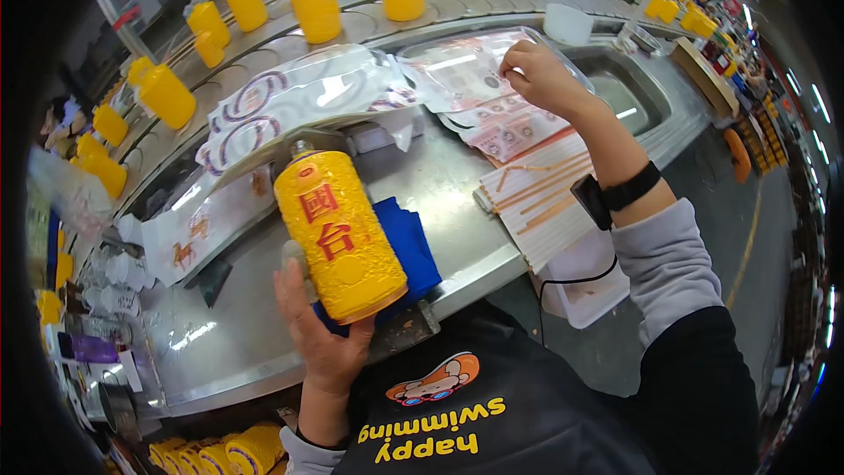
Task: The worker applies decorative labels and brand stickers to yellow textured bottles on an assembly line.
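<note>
The left hand [321, 321] is wrapped around the lower part of a yellow embossed bottle [338, 233], fingers closed behind it, thumb side facing the camera. The bottle sits at centre frame above the steel bench [440, 180], over a blue cloth [409, 246]. Its long axis runs from base at 5 o'clock to cap at 11 o'clock.

The right hand [541, 75] is extended toward 1 o'clock, fingertips pinched on a stack of clear-wrapped printed sheets [466, 70]. That stack lies at 1 o'clock from the bottle, well apart; the right hand is the nearer one.

The bottle's cap end is partly lost against a white printed bag [299, 97]. What the pinch actually grips cannot be made out. More yellow bottles [315, 4] stand on the conveyor at 12 o'clock.
</note>
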Available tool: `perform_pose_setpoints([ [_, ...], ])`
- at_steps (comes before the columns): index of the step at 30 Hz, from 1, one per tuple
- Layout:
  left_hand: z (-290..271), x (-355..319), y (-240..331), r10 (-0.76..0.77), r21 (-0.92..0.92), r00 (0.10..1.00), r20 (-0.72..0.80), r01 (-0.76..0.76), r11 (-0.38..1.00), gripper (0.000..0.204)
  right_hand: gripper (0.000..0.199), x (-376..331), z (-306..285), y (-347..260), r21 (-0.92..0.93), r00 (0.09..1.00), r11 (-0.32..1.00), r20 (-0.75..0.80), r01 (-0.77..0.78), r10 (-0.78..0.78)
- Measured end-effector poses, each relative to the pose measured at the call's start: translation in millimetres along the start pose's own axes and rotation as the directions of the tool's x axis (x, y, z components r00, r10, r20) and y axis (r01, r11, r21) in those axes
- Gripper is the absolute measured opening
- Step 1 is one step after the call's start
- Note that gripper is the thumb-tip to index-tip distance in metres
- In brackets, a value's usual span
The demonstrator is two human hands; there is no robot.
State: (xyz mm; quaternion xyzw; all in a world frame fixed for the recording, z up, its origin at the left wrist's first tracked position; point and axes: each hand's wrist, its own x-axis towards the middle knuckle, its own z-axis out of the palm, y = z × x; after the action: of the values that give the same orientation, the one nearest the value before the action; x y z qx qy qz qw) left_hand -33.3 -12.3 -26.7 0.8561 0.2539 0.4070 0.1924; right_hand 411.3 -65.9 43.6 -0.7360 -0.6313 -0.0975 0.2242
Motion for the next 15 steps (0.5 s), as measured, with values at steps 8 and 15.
perform_pose_setpoints([
  [8,-8,-2,6,-0.011,0.036,0.999,0.038,0.009,0.999,0.087,0.023,81,65,4,-0.501,0.970,0.865,0.211,-0.001,0.124],
  [15,-5,3,3,0.026,-0.012,0.999,0.020,-0.026,1.000,0.086,0.019,59,60,0,-0.482,0.910,0.876,0.354,-0.021,0.217],
])
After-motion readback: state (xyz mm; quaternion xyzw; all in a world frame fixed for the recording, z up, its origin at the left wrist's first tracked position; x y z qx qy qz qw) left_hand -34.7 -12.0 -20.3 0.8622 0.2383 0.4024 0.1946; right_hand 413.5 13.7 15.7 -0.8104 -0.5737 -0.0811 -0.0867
